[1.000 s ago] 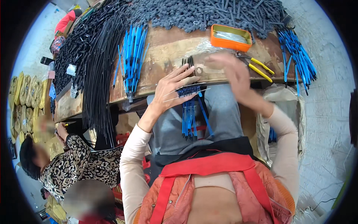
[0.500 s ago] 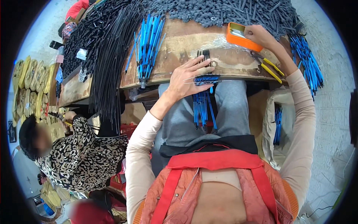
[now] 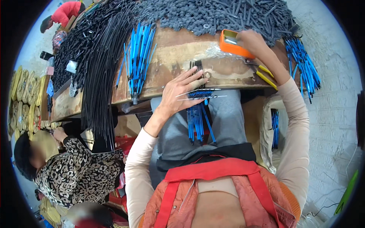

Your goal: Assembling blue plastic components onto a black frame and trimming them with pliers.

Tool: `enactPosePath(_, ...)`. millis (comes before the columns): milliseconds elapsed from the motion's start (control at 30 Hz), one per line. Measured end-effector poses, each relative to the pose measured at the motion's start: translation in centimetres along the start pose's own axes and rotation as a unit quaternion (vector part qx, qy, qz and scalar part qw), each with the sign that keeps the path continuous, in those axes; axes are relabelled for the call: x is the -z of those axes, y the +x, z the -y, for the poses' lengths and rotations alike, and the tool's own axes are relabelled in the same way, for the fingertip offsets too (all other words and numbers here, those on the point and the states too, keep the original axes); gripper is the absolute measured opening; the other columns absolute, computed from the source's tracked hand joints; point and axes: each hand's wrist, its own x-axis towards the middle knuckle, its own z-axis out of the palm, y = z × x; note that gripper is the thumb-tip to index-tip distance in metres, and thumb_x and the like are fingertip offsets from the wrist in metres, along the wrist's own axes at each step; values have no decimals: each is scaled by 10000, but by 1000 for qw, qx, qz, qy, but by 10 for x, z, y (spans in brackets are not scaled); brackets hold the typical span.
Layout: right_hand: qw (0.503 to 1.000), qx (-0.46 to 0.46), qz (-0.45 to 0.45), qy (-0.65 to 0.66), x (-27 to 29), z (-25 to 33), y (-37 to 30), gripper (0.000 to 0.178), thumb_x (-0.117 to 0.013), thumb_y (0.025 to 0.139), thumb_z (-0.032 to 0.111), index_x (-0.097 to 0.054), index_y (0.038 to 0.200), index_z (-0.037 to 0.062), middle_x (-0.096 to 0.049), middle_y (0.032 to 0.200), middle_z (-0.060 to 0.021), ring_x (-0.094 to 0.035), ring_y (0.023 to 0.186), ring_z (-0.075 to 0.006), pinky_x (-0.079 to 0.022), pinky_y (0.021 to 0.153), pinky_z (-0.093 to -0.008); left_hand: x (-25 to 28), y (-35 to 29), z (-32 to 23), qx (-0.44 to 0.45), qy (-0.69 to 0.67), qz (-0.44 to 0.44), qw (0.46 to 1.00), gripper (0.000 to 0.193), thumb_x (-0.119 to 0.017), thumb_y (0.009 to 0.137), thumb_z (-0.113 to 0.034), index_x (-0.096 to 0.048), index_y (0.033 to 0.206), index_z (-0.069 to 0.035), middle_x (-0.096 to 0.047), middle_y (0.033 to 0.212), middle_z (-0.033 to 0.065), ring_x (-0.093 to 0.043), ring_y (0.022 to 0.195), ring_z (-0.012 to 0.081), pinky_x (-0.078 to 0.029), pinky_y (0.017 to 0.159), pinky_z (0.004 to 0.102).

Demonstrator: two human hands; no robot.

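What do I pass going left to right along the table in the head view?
Long black rods, a first blue bundle, the left hand, an orange box, yellow-handled pliers, a second blue bundle.

You wear cream sleeves (image 3: 140,163), a quilted orange-red vest (image 3: 247,193) with a zip (image 3: 187,192) and ribbed orange edges (image 3: 286,197), red straps (image 3: 262,190) and grey trousers (image 3: 175,129).

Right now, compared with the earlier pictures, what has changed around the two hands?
The right hand has moved forward from over the table edge to the orange box, where it was already half a second ago; whether it has taken hold of anything is hidden. The left hand stays over the blue sticks, and the yellow-handled pliers still lie on the table.
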Motion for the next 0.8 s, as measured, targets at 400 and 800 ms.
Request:
enactPosePath(400, 991, 44, -74, 105, 28, 22, -11, 162, -643, 807, 119, -676, 902, -8, -635, 835, -174, -632, 795, -349, -502, 716, -391, 6, -1, 2, 13, 25, 40, 999, 553, -792, 716, -286, -659, 1243, -182, -575, 1357, 55, -484, 1313, 266, -429, 1063, 391)
enactPosePath(800, 986, 123, 21, 111, -16, 104, -46, 409, -607, 797, 51, -640, 1199, 121, -571, 921, -146, -608, 789, -355, -503, 681, -454, 1, -6, 8, -5, 51, 48, 998, 561, -761, 739, -331, -631, 1271, -209, -544, 1389, 36, -466, 1328, 258, -429, 1069, 390)
